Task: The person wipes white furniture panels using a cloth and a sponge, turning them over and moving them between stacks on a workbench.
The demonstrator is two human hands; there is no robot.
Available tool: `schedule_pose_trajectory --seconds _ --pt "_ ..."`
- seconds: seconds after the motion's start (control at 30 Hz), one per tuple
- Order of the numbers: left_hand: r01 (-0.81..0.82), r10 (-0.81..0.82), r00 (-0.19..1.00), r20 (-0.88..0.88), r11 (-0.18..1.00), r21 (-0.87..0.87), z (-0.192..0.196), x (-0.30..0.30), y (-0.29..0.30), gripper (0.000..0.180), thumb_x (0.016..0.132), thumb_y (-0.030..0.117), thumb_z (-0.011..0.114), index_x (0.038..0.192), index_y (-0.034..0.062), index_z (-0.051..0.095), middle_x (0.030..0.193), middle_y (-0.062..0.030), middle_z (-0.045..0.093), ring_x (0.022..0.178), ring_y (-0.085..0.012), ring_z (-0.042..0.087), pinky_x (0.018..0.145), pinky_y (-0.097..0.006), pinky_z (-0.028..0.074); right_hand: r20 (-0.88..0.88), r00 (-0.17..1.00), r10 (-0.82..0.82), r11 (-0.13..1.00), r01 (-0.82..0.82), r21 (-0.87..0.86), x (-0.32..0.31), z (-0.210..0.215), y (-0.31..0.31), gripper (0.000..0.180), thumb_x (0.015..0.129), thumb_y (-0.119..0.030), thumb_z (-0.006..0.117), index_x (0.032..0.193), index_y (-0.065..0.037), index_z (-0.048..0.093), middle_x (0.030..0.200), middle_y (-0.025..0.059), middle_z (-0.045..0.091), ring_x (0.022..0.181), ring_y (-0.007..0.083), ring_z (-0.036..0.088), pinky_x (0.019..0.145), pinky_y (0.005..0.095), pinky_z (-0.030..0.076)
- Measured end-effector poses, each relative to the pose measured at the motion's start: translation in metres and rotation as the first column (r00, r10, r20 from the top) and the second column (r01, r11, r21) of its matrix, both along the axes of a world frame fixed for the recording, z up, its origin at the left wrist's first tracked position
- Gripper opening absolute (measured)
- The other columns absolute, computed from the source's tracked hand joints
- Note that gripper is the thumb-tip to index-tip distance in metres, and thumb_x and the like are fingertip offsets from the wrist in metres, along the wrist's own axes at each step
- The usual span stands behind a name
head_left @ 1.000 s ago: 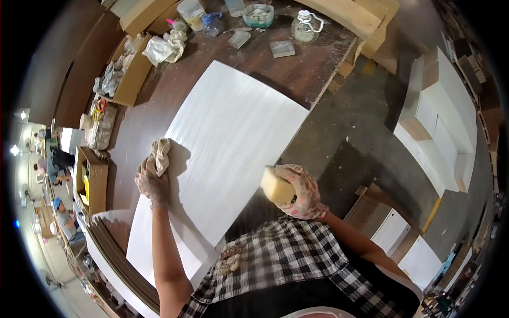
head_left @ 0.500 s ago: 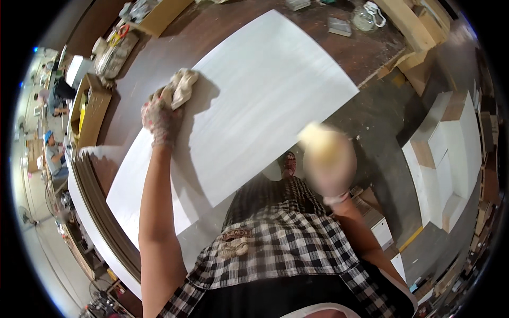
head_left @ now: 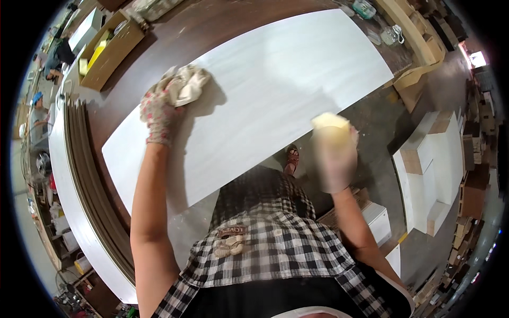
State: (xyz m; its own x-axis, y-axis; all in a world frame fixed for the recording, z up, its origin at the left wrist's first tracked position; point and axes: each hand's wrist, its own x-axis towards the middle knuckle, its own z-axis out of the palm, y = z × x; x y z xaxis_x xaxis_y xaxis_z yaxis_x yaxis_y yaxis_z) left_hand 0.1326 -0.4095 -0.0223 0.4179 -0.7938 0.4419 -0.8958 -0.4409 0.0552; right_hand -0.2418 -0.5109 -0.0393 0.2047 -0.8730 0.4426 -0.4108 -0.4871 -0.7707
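A large white panel (head_left: 265, 100) lies at a slant on the brown table, its near edge towards my body. My left hand (head_left: 158, 114), in a speckled knit glove, is closed on a crumpled off-white cloth (head_left: 191, 85) over the panel's left part. Whether the cloth presses on the surface cannot be told. By the panel's near edge, on the right, my gloved right hand (head_left: 336, 161) grips a pale yellow sponge-like pad (head_left: 331, 122). Motion blur smears that hand.
Long curved-looking stacked boards (head_left: 85, 175) stand at the left. An open cardboard box (head_left: 111, 53) with yellow things sits at the far left. A clear jar (head_left: 391, 35) is at the far right, near cardboard (head_left: 411, 87). White box-like pieces (head_left: 432, 169) stand on the right floor.
The view has turned. The panel's right end now lies closer to the jar and cardboard at the far right. Both hands keep hold of the cloth and the pad.
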Motion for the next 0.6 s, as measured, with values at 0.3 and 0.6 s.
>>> schedule_pose_trajectory --seconds 0.3,0.6 --pt "-0.078 0.078 0.997 -0.014 0.996 0.034 0.015 0.06 0.176 0.042 0.072 0.023 0.066 0.114 0.0178 0.062 0.119 -0.0046 0.061 0.108 -0.0293 0.056 0.091 -0.04 0.042 -0.022 0.92 0.39 0.919 -0.388 0.076 0.075 0.012 0.144 0.052 0.071 -0.019 0.074 0.115 0.0 0.052 0.104 0.0146 0.058 0.093 0.0275 0.06 0.075 0.0369 0.052" --pt "-0.228 -0.04 0.911 -0.411 0.781 -0.581 -0.011 0.053 0.275 0.031 0.076 0.013 0.069 0.105 0.0015 0.062 0.101 -0.0125 0.064 0.092 -0.0253 0.062 0.081 -0.035 0.049 -0.184 0.63 0.755 0.599 -0.776 -0.2 0.135 0.01 0.215 0.05 0.071 -0.021 0.074 0.113 -0.003 0.057 0.11 0.0136 0.059 0.092 0.03 0.057 0.08 0.0414 0.046"
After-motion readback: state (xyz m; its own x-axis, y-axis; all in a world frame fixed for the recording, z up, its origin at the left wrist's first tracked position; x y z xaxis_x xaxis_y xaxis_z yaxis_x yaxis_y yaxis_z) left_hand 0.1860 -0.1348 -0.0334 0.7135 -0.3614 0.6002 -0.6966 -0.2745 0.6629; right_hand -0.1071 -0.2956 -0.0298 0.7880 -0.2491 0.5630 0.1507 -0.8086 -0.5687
